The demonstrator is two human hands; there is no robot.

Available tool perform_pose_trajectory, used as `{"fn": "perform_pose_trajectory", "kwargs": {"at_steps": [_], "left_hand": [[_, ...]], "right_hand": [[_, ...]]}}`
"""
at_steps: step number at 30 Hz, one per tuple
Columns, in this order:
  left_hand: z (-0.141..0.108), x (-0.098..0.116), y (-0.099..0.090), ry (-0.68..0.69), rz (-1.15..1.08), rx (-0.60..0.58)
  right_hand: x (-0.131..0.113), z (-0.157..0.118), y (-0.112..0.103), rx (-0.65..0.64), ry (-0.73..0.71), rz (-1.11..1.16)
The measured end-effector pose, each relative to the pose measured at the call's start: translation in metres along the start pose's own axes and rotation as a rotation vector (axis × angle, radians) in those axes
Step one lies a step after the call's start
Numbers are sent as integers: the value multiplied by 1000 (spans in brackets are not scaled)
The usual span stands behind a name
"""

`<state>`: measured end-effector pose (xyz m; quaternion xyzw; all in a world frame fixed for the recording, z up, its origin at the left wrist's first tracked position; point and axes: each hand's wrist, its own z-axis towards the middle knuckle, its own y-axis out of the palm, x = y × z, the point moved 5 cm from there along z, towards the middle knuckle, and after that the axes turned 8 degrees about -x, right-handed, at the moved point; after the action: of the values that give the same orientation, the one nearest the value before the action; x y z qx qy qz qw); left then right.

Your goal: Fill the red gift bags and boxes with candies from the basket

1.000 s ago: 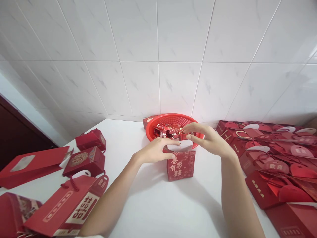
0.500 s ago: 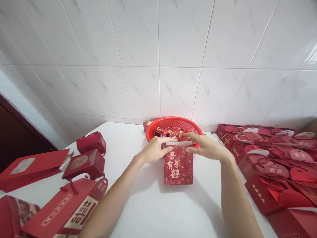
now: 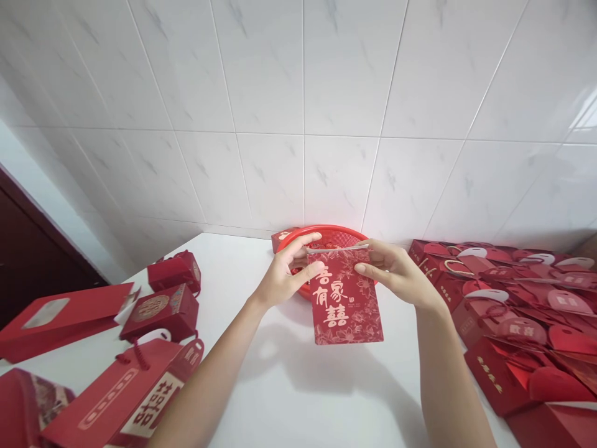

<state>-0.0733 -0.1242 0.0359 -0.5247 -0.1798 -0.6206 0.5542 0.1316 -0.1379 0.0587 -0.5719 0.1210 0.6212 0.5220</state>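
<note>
A red paper gift bag (image 3: 349, 305) with pale Chinese characters and a floral print hangs between my hands, its shadow falling on the white table below. My left hand (image 3: 290, 269) grips its upper left corner, thumb on the front face. At the upper right edge my right hand (image 3: 394, 270) pinches it in the same way. Just behind the bag stands a red plastic basket (image 3: 342, 233), partly covered by the bag and my hands. Red wrapped pieces show inside the basket, mostly hidden.
Rows of red gift boxes (image 3: 513, 323) fill the right side of the white table (image 3: 261, 398). On the left lie more red boxes (image 3: 158, 311) and a large red bag (image 3: 125, 392). A small red box (image 3: 280, 238) sits behind the basket, near the tiled wall (image 3: 270, 168).
Both hands have lifted the bag toward me and turned its front more fully into view. It now covers more of the basket and its contents.
</note>
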Motion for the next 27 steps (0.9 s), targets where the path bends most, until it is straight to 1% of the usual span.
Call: {"fn": "perform_pose_trajectory", "kwargs": {"at_steps": [3, 8, 12, 16, 19, 23, 27], "left_hand": [[-1, 1, 2, 33, -18, -6], [-3, 7, 1, 161, 46, 91], [-4, 11, 1, 210, 76, 129], [-4, 11, 2, 206, 67, 135], [-4, 10, 2, 194, 73, 130], [-5, 9, 3, 154, 63, 97], [-4, 7, 3, 76, -28, 43]], "right_hand": [[-1, 0, -1, 30, -16, 15], [-2, 0, 1, 23, -40, 37], [-3, -1, 0, 42, -41, -11], [-3, -2, -3, 115, -28, -94], [0, -1, -2, 106, -8, -83], [0, -1, -2, 110, -17, -70], [-2, -1, -3, 122, -45, -87]]}}
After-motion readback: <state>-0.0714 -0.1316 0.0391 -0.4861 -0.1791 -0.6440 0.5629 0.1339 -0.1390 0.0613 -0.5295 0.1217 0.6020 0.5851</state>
